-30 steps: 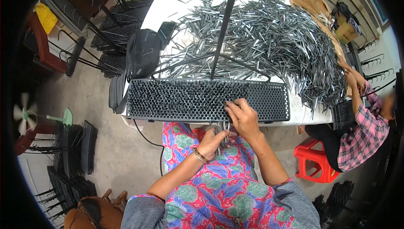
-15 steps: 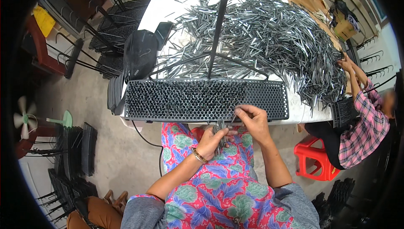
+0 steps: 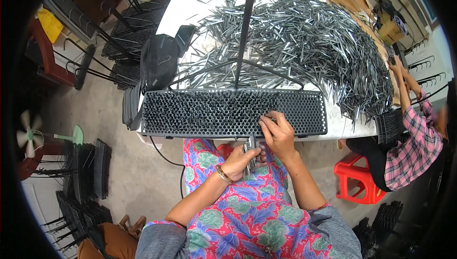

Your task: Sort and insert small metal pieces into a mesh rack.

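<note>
A long black rack with a grid of round holes lies along the near table edge. Dark slim pieces fill its left and middle holes, while the holes at its right end show bare. My left hand is closed around a bundle of thin metal sticks, just below the rack's front edge. Over the rack, right of its middle, my right hand is pinched at the holes, fingertips close to the filled part. Whatever sits between those fingertips is hidden or too small to name.
A large heap of metal sticks covers the table. An upright black bar with slanted braces rises behind the rack. Right, a person in a plaid shirt works beside a red stool. A fan stands left.
My right hand has moved from beside the bundle, where it pinched a stick, up onto the rack's holes. The left hand stays nearly still. The co-worker's arms have shifted.
</note>
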Available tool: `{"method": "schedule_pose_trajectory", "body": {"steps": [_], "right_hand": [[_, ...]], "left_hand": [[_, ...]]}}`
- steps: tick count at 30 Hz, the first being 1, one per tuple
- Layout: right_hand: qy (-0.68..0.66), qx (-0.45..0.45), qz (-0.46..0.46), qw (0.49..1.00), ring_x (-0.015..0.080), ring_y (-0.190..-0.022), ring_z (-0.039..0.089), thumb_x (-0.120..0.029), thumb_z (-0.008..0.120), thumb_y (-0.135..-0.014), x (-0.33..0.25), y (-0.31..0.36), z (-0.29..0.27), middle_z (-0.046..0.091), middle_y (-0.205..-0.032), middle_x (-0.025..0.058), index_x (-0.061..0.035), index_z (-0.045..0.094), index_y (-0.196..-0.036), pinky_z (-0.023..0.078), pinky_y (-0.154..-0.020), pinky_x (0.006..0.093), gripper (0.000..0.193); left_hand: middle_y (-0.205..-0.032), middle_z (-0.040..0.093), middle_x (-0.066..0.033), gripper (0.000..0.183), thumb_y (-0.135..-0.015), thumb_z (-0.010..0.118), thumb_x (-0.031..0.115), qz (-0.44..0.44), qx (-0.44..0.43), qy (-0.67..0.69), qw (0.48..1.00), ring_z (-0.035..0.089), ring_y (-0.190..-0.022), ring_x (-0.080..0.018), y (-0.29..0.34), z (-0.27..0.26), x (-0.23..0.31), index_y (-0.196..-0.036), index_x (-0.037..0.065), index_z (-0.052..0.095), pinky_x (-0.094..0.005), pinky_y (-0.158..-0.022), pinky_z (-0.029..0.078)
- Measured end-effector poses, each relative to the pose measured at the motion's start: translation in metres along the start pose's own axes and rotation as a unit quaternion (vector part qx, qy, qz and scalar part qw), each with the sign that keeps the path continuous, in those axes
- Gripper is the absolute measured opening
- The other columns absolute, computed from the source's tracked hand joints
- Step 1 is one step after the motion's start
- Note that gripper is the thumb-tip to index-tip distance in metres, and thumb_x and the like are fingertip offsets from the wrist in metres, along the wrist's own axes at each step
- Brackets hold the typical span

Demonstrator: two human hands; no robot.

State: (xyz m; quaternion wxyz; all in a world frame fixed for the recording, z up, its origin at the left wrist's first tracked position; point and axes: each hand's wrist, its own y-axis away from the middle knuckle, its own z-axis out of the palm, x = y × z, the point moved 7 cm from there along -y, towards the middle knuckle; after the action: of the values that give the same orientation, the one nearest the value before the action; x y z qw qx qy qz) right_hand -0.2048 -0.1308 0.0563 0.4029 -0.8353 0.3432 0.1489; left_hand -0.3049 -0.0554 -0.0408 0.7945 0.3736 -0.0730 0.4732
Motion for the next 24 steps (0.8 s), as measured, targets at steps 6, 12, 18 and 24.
{"method": "schedule_pose_trajectory", "body": {"steps": [6, 12, 18, 24], "right_hand": [[-0.122, -0.042, 0.103, 0.986, 0.0199, -0.074, 0.062, -0.008, 0.068, -0.081, -0.002, -0.002, -0.008, 0.061, -0.092, 0.0124, 0.0016, 0.068, -0.094, 0.048, -0.06, 0.0298, 0.016], [-0.393, -0.24, 0.334, 0.822, 0.0094, -0.064, 0.058, -0.013, 0.068, -0.085, 0.01, 0.023, 0.014, 0.061, -0.085, 0.0074, 0.0065, 0.067, -0.09, 0.044, -0.054, 0.0233, 0.02], [-0.402, -0.252, 0.374, 0.797, 0.0072, -0.063, 0.057, -0.014, 0.068, -0.086, 0.013, 0.026, 0.017, 0.064, -0.08, 0.0039, 0.0043, 0.068, -0.091, 0.043, -0.054, 0.0216, 0.019], [-0.4, -0.143, 0.412, 0.806, 0.0052, -0.059, 0.053, -0.018, 0.068, -0.086, 0.027, 0.023, 0.012, 0.063, -0.073, 0.0007, 0.0026, 0.067, -0.095, 0.041, -0.051, 0.0199, 0.023]], "left_hand": [[-0.093, 0.063, -0.0082, 0.019, -0.094, 0.054, 0.015, 0.012, -0.016, -0.004, 1.0, 0.063, -0.078, -0.0173, 0.007, 0.008, 0.016, -0.109, 0.003, 0.056, -0.0314, -0.069, 0.056], [-0.091, 0.065, -0.0086, 0.016, -0.094, 0.054, 0.014, 0.054, -0.045, -0.101, 0.992, 0.062, -0.075, -0.0138, 0.012, 0.017, 0.026, -0.102, 0.002, 0.059, -0.027, -0.062, 0.053], [-0.091, 0.066, -0.0091, 0.017, -0.094, 0.055, 0.015, 0.045, -0.078, -0.139, 0.986, 0.059, -0.07, -0.0101, 0.015, 0.018, 0.022, -0.103, 0.002, 0.06, -0.0236, -0.057, 0.049], [-0.089, 0.066, -0.0074, 0.023, -0.094, 0.055, 0.015, 0.044, -0.035, -0.105, 0.993, 0.058, -0.068, -0.0081, 0.015, 0.007, 0.022, -0.113, 0.002, 0.057, -0.0222, -0.055, 0.047]]}}
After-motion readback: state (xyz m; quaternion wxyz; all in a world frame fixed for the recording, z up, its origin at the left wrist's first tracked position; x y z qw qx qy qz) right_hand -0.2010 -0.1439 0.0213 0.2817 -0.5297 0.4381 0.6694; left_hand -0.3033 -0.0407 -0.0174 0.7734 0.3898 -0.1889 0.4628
